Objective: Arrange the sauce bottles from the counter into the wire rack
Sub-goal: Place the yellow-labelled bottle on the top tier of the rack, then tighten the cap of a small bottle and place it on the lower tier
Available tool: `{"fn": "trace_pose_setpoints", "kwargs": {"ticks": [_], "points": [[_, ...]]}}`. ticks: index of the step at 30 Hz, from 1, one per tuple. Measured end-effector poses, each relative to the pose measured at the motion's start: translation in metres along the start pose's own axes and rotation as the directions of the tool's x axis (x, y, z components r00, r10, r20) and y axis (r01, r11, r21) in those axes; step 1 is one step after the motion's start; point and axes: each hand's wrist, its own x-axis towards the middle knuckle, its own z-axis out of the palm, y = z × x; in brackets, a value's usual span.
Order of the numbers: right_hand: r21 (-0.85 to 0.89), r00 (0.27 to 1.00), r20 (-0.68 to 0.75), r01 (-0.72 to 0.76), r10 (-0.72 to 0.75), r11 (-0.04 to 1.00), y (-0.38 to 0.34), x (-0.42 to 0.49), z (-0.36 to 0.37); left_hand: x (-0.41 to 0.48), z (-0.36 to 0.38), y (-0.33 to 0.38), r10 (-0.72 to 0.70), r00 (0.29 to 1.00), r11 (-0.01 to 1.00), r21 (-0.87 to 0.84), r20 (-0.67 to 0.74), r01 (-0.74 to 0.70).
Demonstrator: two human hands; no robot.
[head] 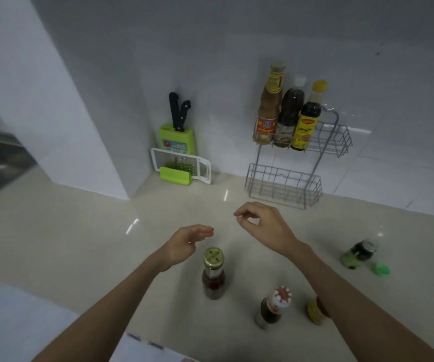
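Both hands hover empty over the counter (53,231): left hand (184,244) loosely cupped beside a gold-capped bottle (213,273), right hand (265,226) half-curled near the wire rack (283,185).

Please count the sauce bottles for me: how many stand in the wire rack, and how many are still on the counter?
In the wire rack, upper shelf: 3 bottles
In the rack, lower shelf: 0
On the counter: 4 bottles, one partly hidden behind the right forearm
Total: 7 bottles
Both the left hand and the right hand hold nothing.
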Motion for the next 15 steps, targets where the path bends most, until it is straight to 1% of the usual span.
{"fn": "trace_pose_setpoints", "kwargs": {"ticks": [3, 5, 6, 8, 10, 12, 14, 15], "points": [[0.011, 0.989, 0.143, 0.046, -0.047, 0.999, -0.023, -0.012, 0.012, -0.030, 0.010, -0.021, -0.083, 0.986, 0.996, 0.043, 0.148, 0.077], [-0.034, 0.966, 0.249, 0.084, -0.073, 0.996, -0.036, -0.017, 0.017, -0.038, 0.027, -0.027, -0.102, 0.979, 0.995, 0.034, 0.175, 0.097], [-0.067, 0.952, 0.292, 0.113, -0.088, 0.991, -0.040, -0.019, 0.019, -0.039, 0.038, -0.030, -0.098, 0.986, 0.995, 0.036, 0.135, 0.094], [-0.139, 0.928, 0.356, 0.171, -0.112, 0.975, -0.049, -0.021, 0.024, -0.036, 0.057, -0.038, -0.065, 0.998, 0.996, 0.053, -0.016, 0.066], [-0.190, 0.911, 0.382, 0.240, -0.154, 0.952, -0.052, -0.021, 0.026, -0.032, 0.073, -0.042, -0.021, 0.990, 1.000, 0.014, -0.141, 0.023], [-0.213, 0.899, 0.395, 0.291, -0.190, 0.933, -0.054, -0.020, 0.025, -0.029, 0.081, -0.039, 0.003, 0.978, 0.999, -0.045, -0.211, -0.013], [-0.212, 0.897, 0.403, 0.287, -0.183, 0.934, -0.054, -0.017, 0.017, -0.027, 0.087, -0.029, 0.008, 0.963, 0.995, -0.098, -0.270, -0.036], [-0.208, 0.899, 0.401, 0.275, -0.175, 0.939, -0.055, -0.015, 0.011, -0.024, 0.089, -0.023, 0.018, 0.952, 0.994, -0.098, -0.306, -0.050]]}}
